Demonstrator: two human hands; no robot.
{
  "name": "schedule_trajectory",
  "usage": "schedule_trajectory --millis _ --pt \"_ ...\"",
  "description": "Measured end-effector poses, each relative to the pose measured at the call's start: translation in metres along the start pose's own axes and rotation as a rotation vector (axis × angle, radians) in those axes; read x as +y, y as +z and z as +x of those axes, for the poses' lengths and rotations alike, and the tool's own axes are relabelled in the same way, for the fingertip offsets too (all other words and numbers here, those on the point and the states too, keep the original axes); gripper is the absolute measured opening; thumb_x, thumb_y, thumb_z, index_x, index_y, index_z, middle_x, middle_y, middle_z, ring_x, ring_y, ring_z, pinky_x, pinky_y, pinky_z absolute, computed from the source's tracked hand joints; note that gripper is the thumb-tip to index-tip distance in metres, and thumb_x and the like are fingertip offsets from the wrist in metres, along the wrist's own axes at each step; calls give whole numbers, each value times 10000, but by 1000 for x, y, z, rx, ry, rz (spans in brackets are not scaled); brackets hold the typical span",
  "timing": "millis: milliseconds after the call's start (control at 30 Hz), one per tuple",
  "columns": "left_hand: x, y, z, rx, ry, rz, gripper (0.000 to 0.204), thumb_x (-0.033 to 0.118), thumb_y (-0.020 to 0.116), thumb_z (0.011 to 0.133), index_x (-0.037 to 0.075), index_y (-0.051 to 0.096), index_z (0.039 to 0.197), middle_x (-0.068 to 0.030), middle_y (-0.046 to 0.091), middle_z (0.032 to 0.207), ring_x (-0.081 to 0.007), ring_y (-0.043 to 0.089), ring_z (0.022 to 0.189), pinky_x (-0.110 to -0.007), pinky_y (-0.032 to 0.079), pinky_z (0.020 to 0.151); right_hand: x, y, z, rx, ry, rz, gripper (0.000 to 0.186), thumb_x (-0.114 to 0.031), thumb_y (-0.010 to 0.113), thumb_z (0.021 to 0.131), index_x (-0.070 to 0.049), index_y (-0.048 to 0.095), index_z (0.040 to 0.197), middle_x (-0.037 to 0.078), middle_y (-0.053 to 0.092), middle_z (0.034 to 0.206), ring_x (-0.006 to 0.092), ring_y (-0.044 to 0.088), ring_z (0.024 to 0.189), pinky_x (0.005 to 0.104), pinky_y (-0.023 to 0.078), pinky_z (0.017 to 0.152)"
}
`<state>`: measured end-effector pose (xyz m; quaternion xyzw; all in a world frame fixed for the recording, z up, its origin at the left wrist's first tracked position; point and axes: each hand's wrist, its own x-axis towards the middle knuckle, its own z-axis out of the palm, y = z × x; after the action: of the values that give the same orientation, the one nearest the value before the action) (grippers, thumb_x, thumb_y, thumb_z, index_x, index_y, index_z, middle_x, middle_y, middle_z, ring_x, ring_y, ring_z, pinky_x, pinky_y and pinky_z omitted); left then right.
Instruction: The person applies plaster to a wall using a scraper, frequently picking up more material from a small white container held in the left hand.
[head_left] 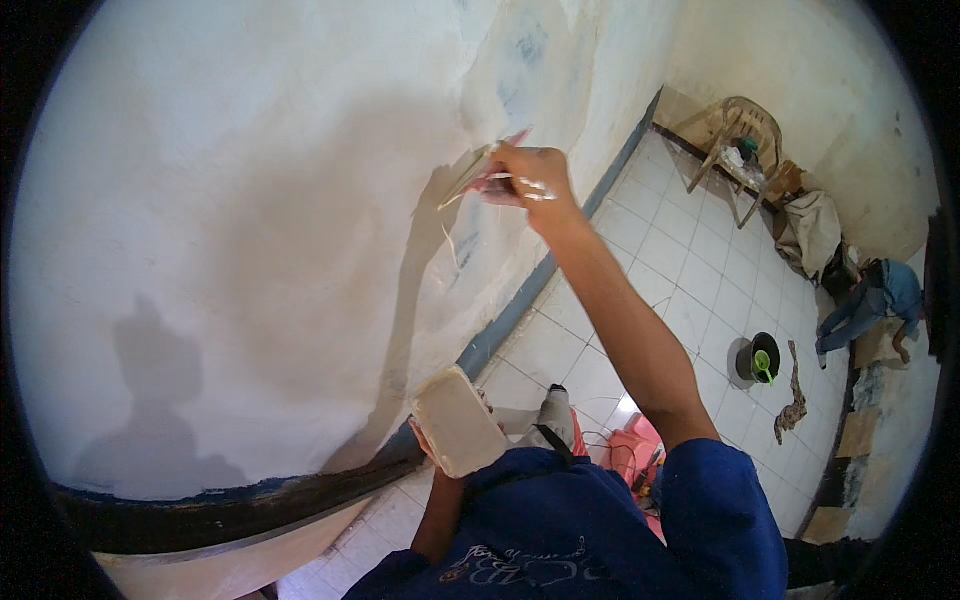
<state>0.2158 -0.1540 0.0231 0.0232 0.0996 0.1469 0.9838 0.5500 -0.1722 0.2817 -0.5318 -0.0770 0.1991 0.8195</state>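
Note:
Up at the pale wall point(250, 170), my right hand point(530, 178) grips a thin flat spreading tool point(462, 192), whose edge is at the patched, smeared part of the surface. White filler is smeared on the back of that hand. Low by my body, my left hand point(424, 440) holds a rectangular container or board point(458, 422) coated in pale filler; most of those fingers are hidden behind it. My shadow falls on the wall to the left.
A plastic chair point(760, 130) with items stands in the corner, near a crumpled sheet point(810, 225). Another person point(880, 290) bends at the right wall. A black bucket point(745, 360) with green dipper and a cloth strip point(790, 415) lie on tiles. Pink cases point(635, 445) sit behind me.

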Motion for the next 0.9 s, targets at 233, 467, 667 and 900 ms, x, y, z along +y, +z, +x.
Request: schedule_trajectory --millis 233,467,667,900 --pt "12 -17 -5 -33 103 143 1010 839 435 751 168 281 1490 -214 426 1409 -449 514 1171 -689 440 867 49 -104 -50 243 -44 -4 46 -44 587 814 -4 611 818 61 624 761 142 611 665 312 496 549" --pt "23 -15 -18 -82 83 110 1007 835 476 740 201 274 1495 -220 393 1429 -446 472 1199 -674 417 895 194 -140 5 295 -234 -95 157 -96 612 871 -6 715 949 33 663 760 128 575 629 269 426 552" --pt "25 -3 -20 -40 72 65 983 824 475 753 209 274 1493 -214 384 1429 -451 453 1207 -695 411 903 187 -97 27 458 -739 -547 201 40 593 851 -10 694 1018 85 683 851 149 627 718 259 485 624" --pt "32 -17 -25 5 33 -20 1023 865 494 690 247 302 1483 -163 397 1446 -447 446 1232 -727 331 961 212 -59 -15 433 -867 -653 318 27 642 776 -63 683 1079 138 672 974 305 651 863 381 531 737"
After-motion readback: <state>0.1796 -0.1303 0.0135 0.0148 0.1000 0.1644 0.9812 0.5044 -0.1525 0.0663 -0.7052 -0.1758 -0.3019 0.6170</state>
